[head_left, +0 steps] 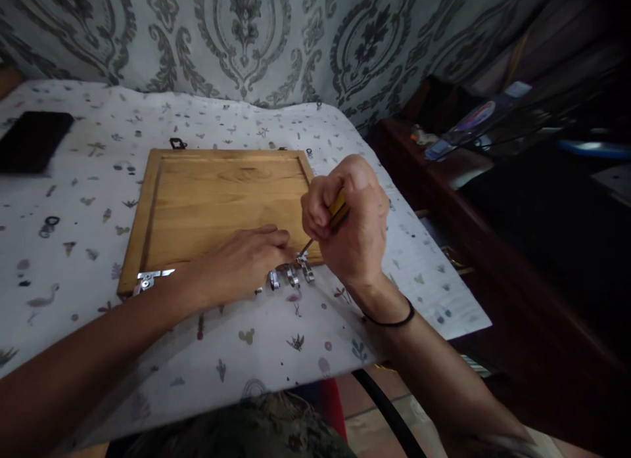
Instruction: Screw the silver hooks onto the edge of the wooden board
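A framed wooden panel [227, 198] lies flat on a patterned white tablecloth. My right hand [352, 215] is closed round a screwdriver [339, 208] with a yellow and black handle. Its thin shaft slants down to a shiny metal fitting [305, 269] at the panel's near right corner, where the tip appears to touch. My left hand [251, 257] rests across the panel's near edge, its bent fingers against the fitting; the thumb and fingertips are partly hidden. Curved metal pieces [283, 277] stick out beside those fingers. Another metal fitting [146, 280] sits at the near left corner.
A dark phone-like slab [34, 141] lies at the far left of the tablecloth [89, 215]. Small dark metal hardware [178, 143] shows at the panel's back edge. Right of the table stands a dark wooden piece of furniture [493, 228], with a clear plastic package [476, 121] on it.
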A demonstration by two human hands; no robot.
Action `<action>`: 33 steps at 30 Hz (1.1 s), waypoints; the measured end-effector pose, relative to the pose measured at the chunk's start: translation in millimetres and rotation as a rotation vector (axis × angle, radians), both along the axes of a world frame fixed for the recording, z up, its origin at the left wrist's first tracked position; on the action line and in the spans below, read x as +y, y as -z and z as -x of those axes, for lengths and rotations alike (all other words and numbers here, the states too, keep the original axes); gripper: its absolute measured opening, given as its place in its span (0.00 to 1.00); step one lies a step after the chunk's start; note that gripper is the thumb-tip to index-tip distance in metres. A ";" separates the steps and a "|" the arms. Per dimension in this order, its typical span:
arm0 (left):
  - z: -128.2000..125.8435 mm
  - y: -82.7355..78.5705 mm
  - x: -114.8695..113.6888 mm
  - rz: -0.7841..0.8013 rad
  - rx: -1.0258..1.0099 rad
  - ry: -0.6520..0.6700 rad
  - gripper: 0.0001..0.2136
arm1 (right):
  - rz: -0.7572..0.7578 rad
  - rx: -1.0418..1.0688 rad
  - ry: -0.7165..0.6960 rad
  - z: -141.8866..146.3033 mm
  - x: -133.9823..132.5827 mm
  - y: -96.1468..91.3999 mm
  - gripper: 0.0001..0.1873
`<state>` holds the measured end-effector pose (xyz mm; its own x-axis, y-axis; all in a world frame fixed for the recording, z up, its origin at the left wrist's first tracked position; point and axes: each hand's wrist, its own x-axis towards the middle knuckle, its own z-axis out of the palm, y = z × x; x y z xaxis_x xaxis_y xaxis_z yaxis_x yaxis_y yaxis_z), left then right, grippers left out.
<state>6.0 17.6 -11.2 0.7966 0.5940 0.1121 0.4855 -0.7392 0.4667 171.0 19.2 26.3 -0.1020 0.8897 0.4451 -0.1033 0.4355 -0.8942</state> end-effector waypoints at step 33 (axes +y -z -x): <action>-0.6 -0.8 -0.2 -0.057 0.066 0.014 0.13 | 0.084 -0.047 -0.279 -16.9 4.5 -22.4 0.09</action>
<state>6.6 17.4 -10.3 0.8117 0.5768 0.0923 0.5032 -0.7707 0.3908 188.0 23.7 48.8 -0.3665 0.8580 0.3598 -0.1664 0.3201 -0.9327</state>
